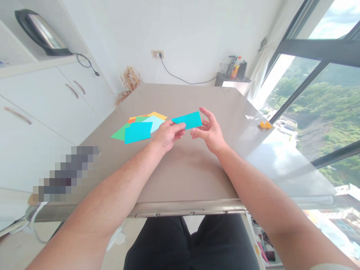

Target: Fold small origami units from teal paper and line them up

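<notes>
My left hand [168, 134] pinches the left end of a bright turquoise strip of paper [189, 120], thumb on top, holding it above the table. Close to the strip's right end is my right hand [208, 131], its thumb and fingers spread apart. Whether any right fingertip touches the paper behind it, I cannot make out. Left of my left hand lies a loose pile of coloured paper: a turquoise sheet [137, 133] on top, a green sheet [120, 132], a pale blue sheet [156, 123] and a yellow sheet [156, 114], with some orange showing between them.
Two small orange-yellow folded pieces [265, 125] rest near the right edge of the grey-brown table [191, 180], by the window. A pixelated dark object [66, 174] lies at the left edge. A dark cabinet [233, 79] with bottles stands behind the table; dried stalks [129, 83] stand back left.
</notes>
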`<action>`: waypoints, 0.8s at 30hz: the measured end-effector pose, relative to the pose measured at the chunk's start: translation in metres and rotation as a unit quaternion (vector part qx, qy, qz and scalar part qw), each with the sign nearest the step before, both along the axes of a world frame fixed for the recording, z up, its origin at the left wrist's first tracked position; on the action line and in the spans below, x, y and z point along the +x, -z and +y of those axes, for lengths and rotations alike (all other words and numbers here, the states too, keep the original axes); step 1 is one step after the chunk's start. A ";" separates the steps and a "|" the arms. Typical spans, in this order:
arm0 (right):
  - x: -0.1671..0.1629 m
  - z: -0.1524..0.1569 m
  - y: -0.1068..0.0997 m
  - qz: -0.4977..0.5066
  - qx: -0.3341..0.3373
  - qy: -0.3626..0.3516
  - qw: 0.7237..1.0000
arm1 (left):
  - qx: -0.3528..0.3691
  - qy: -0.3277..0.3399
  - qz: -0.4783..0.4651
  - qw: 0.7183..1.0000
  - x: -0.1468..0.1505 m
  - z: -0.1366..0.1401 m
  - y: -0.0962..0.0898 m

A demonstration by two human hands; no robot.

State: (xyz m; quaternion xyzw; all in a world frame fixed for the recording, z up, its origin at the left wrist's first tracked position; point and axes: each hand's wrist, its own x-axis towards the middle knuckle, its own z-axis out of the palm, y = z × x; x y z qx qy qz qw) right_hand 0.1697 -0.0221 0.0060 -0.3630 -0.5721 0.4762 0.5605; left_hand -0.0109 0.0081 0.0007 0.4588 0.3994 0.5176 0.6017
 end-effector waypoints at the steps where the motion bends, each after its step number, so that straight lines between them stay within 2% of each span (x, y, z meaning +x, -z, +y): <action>1: -0.002 0.000 0.001 0.024 -0.013 -0.001 1.000 | 0.002 0.001 -0.017 1.000 0.002 -0.001 0.000; 4: -0.009 0.001 0.005 0.019 -0.044 -0.008 0.999 | 0.016 0.023 -0.058 0.998 0.006 -0.003 0.001; 9: -0.013 0.003 0.011 -0.057 -0.043 0.022 0.997 | 0.033 0.115 -0.053 0.991 0.008 -0.005 0.004; 15: -0.008 0.004 0.010 -0.046 -0.041 0.023 0.998 | 0.074 0.071 0.032 0.994 0.005 -0.008 0.000; 24: -0.009 0.004 0.010 -0.044 -0.041 0.095 0.994 | 0.130 0.016 0.175 0.976 0.010 -0.012 -0.002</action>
